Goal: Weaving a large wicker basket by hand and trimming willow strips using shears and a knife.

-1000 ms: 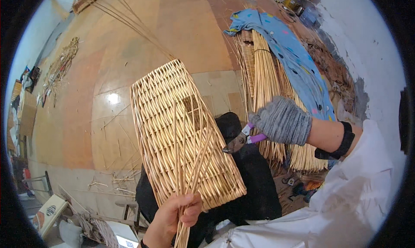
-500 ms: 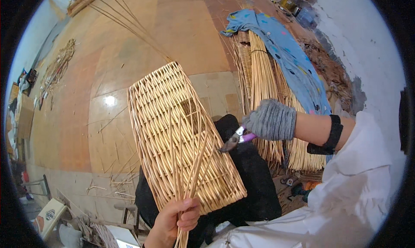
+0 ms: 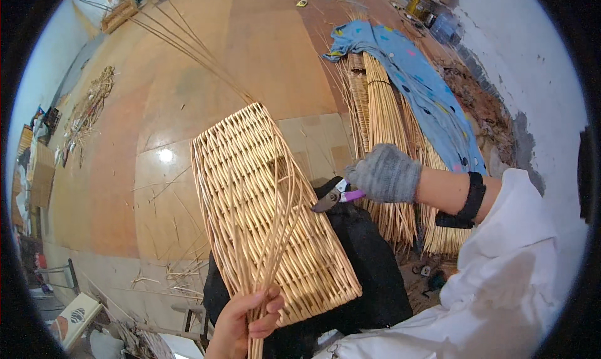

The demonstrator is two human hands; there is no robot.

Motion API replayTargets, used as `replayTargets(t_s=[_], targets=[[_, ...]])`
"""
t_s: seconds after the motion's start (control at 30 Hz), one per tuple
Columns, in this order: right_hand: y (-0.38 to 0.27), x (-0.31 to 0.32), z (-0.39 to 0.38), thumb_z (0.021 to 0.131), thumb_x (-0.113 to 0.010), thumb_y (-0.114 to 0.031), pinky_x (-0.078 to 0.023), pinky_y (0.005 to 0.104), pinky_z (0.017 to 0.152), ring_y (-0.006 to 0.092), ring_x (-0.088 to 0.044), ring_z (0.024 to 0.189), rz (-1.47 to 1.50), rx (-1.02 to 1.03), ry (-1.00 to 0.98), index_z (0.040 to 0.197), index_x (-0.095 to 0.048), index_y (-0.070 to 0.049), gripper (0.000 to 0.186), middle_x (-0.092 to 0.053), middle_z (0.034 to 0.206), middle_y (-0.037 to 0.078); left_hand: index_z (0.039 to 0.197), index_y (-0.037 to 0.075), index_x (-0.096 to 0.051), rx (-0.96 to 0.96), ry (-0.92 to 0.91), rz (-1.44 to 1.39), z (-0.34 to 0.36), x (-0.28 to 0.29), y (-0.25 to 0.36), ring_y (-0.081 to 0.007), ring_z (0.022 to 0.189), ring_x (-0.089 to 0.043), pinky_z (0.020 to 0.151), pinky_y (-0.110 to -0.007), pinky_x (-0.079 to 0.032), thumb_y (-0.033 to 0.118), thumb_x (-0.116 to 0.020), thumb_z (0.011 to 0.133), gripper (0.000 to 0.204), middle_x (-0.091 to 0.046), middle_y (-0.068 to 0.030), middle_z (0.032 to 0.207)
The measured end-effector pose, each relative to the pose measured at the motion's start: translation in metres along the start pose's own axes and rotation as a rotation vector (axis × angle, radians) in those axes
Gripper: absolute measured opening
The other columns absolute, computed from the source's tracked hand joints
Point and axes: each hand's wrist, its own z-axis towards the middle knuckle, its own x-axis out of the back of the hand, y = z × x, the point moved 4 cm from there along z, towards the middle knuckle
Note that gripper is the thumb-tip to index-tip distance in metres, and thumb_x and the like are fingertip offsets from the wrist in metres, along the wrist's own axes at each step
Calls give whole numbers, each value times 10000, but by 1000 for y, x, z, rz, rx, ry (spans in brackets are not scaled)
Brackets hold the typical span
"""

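A rectangular woven wicker panel (image 3: pixel 313 265) lies tilted across the dark cloth (image 3: pixel 375 259) on my lap. My bare left hand (image 3: pixel 250 315) is closed round a bundle of loose wicker rods (image 3: pixel 263 259) at the panel's near edge; their upper ends fan out over the weave. My right hand (image 3: pixel 387 174), in a grey knit glove, grips purple-handled pruning shears (image 3: pixel 335 196). Their dark blades lie at the panel's right edge, close to the weave. Long rods (image 3: pixel 194 52) stick out from the panel's far end over the floor.
At the right, bundles of rods (image 3: pixel 385 108) lie partly under a blue patterned cloth (image 3: pixel 419 77), near the white wall (image 3: pixel 526 71). Offcuts (image 3: pixel 188 274) litter the floor at left, with a heap of scraps (image 3: pixel 91 108) farther off. Another person (image 3: pixel 110 0) sits at far left.
The view has shifted slightly, with the panel appearing a little lower. My left hand and its rods have come a bit down. The shears stay near the panel's right edge.
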Motion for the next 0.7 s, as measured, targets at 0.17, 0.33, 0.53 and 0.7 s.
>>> replayTargets(t_s=[0.17,0.33,0.53,0.7], targets=[[21,15,22,669,-588,-270,-433,387,555,255,-599,623,-137,48,583,764,-570,-88,206,-586,645,85,979,9,-399,-86,-66,182,-8,-22,20,-6,330,-268,267,-153,-243,217,-505,855,264,-297,46,507],[41,0,47,700,-582,-252,-444,371,533,259,-595,600,-10,-57,47,751,-600,-105,156,-593,636,86,915,51,-393,-48,-90,-146,-16,8,34,-26,315,-326,264,-165,-314,290,-422,897,242,-332,44,489],[53,1,85,699,-604,-288,-431,385,528,242,-602,631,-187,-44,231,777,-591,-109,196,-593,664,67,830,97,-369,-147,-16,-34,-12,-12,51,-17,310,-323,273,-170,-302,306,-382,913,225,-336,55,483],[79,-23,86,700,-591,-256,-413,397,608,254,-595,674,-49,-11,31,818,-579,-124,178,-594,685,76,901,54,-399,-221,5,-140,-27,10,73,4,294,-291,265,-157,-256,315,-314,933,276,-301,88,459]])
